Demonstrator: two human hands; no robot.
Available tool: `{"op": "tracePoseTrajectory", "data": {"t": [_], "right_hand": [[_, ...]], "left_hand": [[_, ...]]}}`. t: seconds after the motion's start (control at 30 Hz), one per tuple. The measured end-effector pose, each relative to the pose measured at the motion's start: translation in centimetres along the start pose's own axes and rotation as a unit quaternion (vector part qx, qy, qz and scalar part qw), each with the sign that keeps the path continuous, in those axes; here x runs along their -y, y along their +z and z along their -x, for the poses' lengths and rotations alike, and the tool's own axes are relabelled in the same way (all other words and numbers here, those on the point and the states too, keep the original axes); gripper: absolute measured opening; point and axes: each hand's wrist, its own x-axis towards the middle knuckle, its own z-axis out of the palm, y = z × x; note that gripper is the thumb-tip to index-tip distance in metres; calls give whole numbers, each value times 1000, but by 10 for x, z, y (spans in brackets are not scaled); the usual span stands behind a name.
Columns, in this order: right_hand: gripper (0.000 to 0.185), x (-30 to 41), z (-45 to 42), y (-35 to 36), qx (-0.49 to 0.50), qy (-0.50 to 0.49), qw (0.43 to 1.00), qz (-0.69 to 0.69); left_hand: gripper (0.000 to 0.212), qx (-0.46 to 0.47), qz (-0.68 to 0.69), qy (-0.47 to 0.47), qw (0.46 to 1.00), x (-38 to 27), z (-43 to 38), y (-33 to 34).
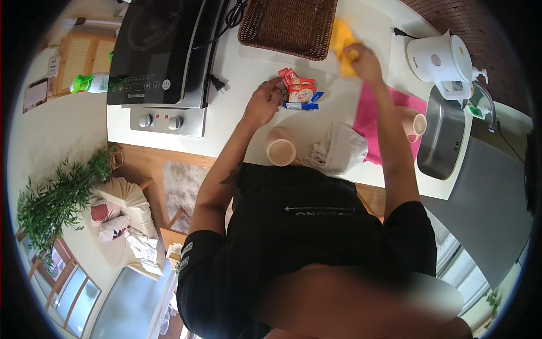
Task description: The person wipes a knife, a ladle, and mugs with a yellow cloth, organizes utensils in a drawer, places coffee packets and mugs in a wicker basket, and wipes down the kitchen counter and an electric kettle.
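My right hand [365,63] grips a bunched yellow cloth [344,38] on the white counter, just right of a brown wicker basket [288,25]. At the left edge of a small group of packets is my left hand [266,104], its fingers partly bent; whether it grips one of them is hard to see. The group has red coffee creamer packets [301,91] and blue-and-white stick sachets [301,106]. Close to my body stands a light mug [281,151], with a crumpled white cloth [338,148] to its right. A pink mug [413,123] is on a pink cloth [370,123] beneath my right forearm.
At the left, a black induction cooktop [148,55] sits over a steel stove [167,122], with a black plug [219,83] beside it. To the right are a white electric kettle [440,59], a steel sink [442,131] and a curved faucet [487,101].
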Motion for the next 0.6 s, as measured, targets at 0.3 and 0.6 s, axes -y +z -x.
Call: {"op": "tracePoseTrajectory", "data": {"t": [0.3,0.6], "right_hand": [[30,73,88,-66,329,63,940,-67],[37,143,87,-10,132,124,952,-245]], "left_hand": [[40,-32,-115,102,988,-8,-2,2],[51,53,-214,283,933,-25,-27,2]]}}
